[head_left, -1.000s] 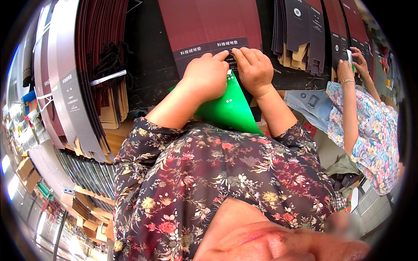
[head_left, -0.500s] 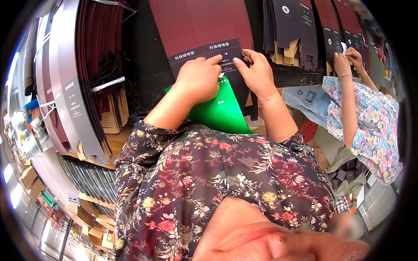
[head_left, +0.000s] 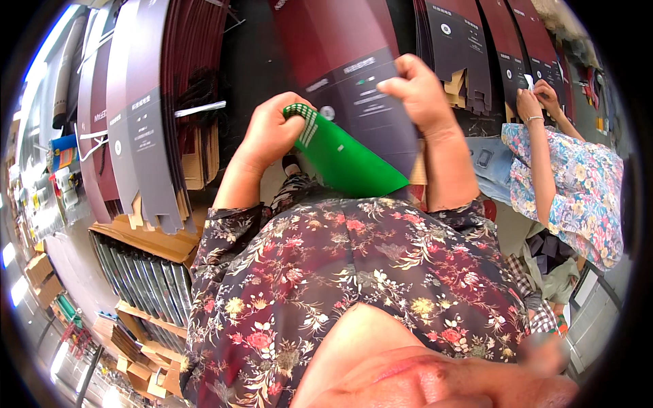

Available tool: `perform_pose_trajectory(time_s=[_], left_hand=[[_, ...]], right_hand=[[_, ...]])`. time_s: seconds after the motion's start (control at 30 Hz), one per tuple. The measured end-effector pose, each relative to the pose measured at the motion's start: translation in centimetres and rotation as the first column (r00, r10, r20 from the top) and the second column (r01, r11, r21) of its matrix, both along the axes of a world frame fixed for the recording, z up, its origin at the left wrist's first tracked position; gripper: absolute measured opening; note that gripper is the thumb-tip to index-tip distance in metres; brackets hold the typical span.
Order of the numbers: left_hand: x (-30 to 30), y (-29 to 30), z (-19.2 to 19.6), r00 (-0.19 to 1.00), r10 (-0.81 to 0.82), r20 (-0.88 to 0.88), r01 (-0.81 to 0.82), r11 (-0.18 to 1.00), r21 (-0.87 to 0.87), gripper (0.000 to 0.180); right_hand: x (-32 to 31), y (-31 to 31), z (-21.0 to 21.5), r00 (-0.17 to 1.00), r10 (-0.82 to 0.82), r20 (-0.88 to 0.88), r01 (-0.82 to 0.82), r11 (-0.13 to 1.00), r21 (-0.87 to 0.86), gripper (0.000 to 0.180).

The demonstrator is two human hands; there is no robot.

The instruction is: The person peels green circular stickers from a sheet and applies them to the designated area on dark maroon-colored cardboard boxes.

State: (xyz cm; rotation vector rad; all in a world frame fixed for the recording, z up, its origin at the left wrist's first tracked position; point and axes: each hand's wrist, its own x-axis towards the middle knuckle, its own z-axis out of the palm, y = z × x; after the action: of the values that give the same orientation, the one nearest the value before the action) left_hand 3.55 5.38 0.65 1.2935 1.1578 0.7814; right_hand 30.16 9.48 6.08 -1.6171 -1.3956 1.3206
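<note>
My left hand is closed on the top corner of a green sheet, which has rows of small pale dots near that corner and hangs curved in front of my chest. My right hand is curled at the right edge of a flat maroon and dark grey carton, thumb toward its printed face. The carton slants away from me and looks slightly smeared by motion. A tiny green dot shows on its grey part. The sheet covers some of the carton's near end.
At left stands a thick stack of flat maroon and grey cartons with a pale strap. More cartons lie at right, where a co-worker's hands hold a small white piece. Below left is an open cardboard box of dark packets.
My left hand has moved left off the carton, raising the green sheet's corner. My right hand has shifted up and right and now closes at the carton's edge; the carton has moved right.
</note>
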Motion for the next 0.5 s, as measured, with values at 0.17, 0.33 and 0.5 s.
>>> perform_pose_trajectory(time_s=[0.17, 0.33, 0.5], left_hand=[[-1.5, 0.4, 1.5, 0.996, 0.076, -0.045, -0.071, 0.992, 0.108, 0.021], [-2.0, -0.5, 2.8, 0.979, 0.071, -0.189, -0.029, 0.975, 0.22, 0.02], [-2.4, -2.5, 6.1, 0.921, 0.003, -0.389, 0.09, 0.971, 0.221, 0.019]], right_hand=[[2.1, 1.5, 6.6, 0.952, 0.114, 0.284, -0.185, 0.953, 0.239, 0.016], [-2.9, 0.4, 4.6, 0.686, 0.143, 0.714, -0.381, 0.906, 0.185, 0.038], [0.7, 2.7, -2.1, 0.713, 0.12, 0.691, -0.25, 0.964, 0.09, 0.064]])
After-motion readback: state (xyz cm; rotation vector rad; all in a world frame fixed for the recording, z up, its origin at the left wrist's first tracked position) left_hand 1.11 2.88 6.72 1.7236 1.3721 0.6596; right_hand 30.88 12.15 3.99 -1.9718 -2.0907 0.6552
